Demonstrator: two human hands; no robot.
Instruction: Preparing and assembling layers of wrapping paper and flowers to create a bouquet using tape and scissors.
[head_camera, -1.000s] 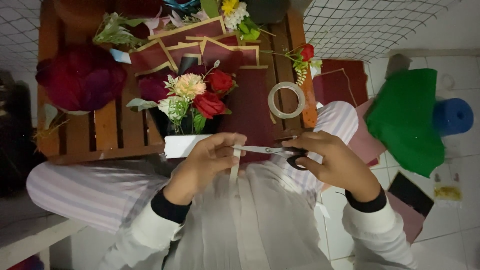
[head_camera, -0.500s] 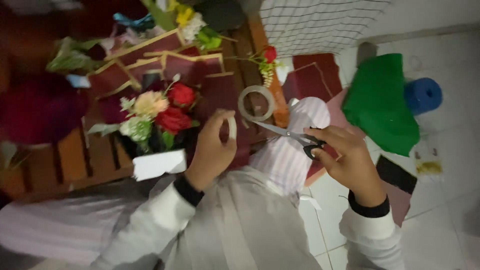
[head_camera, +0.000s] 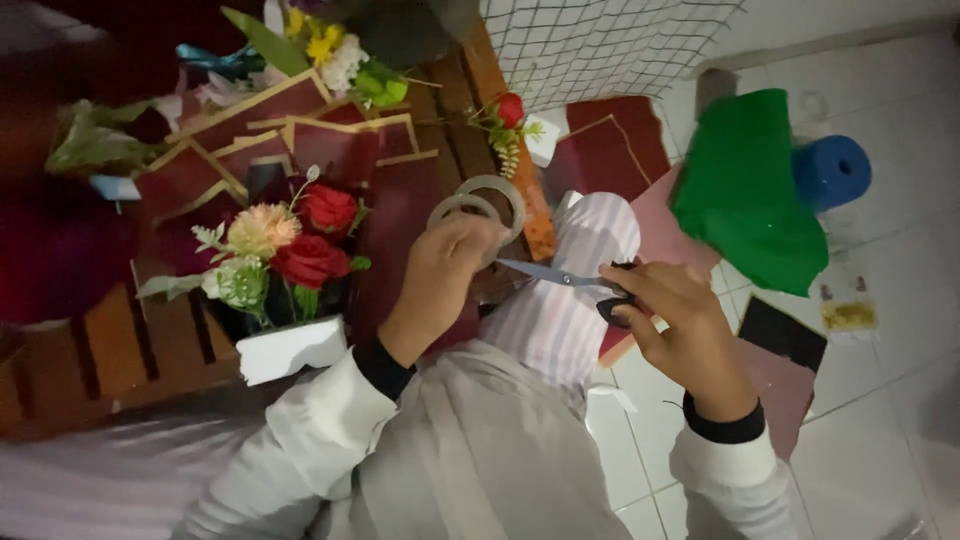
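My left hand (head_camera: 445, 275) grips a roll of clear tape (head_camera: 466, 206) at the right end of a low wooden slat table (head_camera: 110, 350); a second tape ring (head_camera: 503, 192) lies just behind it. My right hand (head_camera: 672, 315) holds black-handled scissors (head_camera: 560, 279), blades pointing left toward the left hand, over my striped knee (head_camera: 580, 260). A bouquet of red, peach and pale green artificial flowers (head_camera: 280, 250) stands in a white-edged holder (head_camera: 290, 350) to the left of my left hand.
Dark red paper sheets with gold edges (head_camera: 300, 130) cover the table. A single red rose stem (head_camera: 508, 115) lies near the table's right edge. Green cloth (head_camera: 750, 190), a blue roll (head_camera: 832, 170) and black and maroon sheets (head_camera: 785, 335) lie on the white tiled floor. White netting (head_camera: 600, 40) hangs behind.
The left hand has gone from holding a tape strip near the scissors up to the tape roll on the table. The right hand with the scissors has drifted right. My view has shifted right.
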